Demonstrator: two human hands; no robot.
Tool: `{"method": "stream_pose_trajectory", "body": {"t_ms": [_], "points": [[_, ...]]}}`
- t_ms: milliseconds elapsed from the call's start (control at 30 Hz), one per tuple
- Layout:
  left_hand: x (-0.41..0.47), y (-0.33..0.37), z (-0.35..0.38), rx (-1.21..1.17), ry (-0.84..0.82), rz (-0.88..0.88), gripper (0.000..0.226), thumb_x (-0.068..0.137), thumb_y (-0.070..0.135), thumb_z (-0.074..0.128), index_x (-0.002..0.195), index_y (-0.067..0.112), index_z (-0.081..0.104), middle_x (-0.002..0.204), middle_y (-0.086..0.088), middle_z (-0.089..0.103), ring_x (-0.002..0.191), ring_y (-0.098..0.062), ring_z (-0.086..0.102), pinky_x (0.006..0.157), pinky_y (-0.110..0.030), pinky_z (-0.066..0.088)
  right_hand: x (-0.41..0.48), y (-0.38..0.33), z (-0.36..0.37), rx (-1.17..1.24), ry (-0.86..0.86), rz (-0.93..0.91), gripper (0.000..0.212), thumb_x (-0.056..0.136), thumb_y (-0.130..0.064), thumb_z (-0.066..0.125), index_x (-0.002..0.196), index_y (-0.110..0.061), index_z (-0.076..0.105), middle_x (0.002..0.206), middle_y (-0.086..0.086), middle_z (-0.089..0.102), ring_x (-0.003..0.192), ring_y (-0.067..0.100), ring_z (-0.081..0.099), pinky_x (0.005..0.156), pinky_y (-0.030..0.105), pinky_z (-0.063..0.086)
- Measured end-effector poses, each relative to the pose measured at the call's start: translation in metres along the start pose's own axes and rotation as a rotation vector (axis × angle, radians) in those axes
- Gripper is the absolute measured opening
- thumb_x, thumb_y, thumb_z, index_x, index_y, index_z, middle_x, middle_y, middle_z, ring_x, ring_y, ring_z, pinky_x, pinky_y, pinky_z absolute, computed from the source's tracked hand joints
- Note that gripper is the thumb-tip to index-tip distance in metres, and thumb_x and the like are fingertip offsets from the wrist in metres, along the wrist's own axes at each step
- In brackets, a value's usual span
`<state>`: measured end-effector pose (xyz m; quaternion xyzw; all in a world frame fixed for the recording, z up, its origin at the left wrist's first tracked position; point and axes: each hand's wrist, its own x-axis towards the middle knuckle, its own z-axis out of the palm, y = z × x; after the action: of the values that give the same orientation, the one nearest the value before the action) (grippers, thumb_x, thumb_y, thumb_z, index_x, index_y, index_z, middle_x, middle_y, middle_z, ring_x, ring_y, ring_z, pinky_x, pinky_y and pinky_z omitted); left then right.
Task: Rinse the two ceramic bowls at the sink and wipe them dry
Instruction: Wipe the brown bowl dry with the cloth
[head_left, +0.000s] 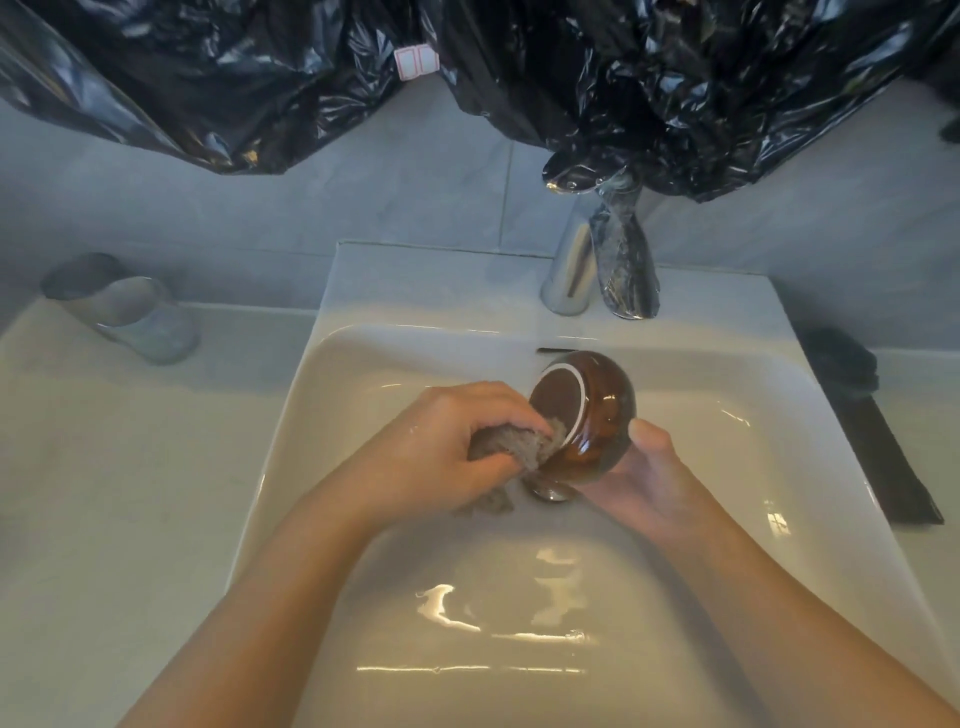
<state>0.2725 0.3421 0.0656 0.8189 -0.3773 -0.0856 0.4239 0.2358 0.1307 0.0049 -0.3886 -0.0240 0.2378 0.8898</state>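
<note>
The right hand (639, 478) cups the brown bowl (597, 415) from beneath, thumb curled up its side. The bowl lies tipped, its foot ring turned toward the left hand (441, 447). That hand grips a grey cloth (493, 447) in curled fingers and presses the bunched end against the ring. Just below both grips is the drain (550, 492), low in the sink (737, 384).

To wipe well, I judge the cupping hand should turn the bowl a little at a time while the cloth runs round the ring and into its recess, where water tends to sit. Wet glaze is likely slippery, so a firm thumb matters. The tap (571, 270) stands beyond the bowl. No second bowl is in view.
</note>
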Motion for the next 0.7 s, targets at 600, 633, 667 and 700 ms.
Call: {"method": "stream_pose_trajectory", "body": {"t_ms": [600,633,667,700], "points": [[-0.118,-0.078,-0.085,0.248,0.52,-0.819,0.034,0.084,0.014,0.071,0.117,0.012,0.061,0.117,-0.011,0.045,0.088,-0.019,0.053,0.07,-0.029,0.053,-0.027,0.025,0.075,0.192,0.252,0.047,0.108,0.042,-0.028,0.1,0.136,-0.009,0.05,0.119,0.02,0.066,0.115,0.042,0.055,0.104,0.059,0.041],[-0.121,-0.089,-0.078,0.263,0.514,-0.86,0.038,0.083,0.017,0.073,0.119,0.011,0.061,0.117,-0.013,0.045,0.095,-0.028,0.053,0.082,-0.037,0.051,-0.028,0.028,0.075,0.195,0.268,0.058,0.113,0.042,-0.027,0.1,0.14,-0.01,0.045,0.118,0.021,0.066,0.114,0.043,0.056,0.099,0.058,0.046],[-0.122,-0.099,-0.072,0.286,0.507,-0.889,0.041,0.082,0.019,0.074,0.12,0.011,0.061,0.117,-0.014,0.044,0.101,-0.033,0.052,0.09,-0.041,0.047,-0.029,0.031,0.076,0.196,0.284,0.069,0.116,0.041,-0.027,0.1,0.141,-0.01,0.043,0.117,0.022,0.067,0.112,0.043,0.058,0.093,0.057,0.051],[-0.123,-0.106,-0.069,0.312,0.496,-0.91,0.042,0.082,0.021,0.074,0.121,0.012,0.062,0.118,-0.015,0.044,0.104,-0.035,0.05,0.093,-0.042,0.045,-0.03,0.033,0.077,0.198,0.296,0.081,0.117,0.041,-0.026,0.1,0.141,-0.009,0.043,0.116,0.022,0.067,0.11,0.043,0.06,0.089,0.055,0.054]]}}
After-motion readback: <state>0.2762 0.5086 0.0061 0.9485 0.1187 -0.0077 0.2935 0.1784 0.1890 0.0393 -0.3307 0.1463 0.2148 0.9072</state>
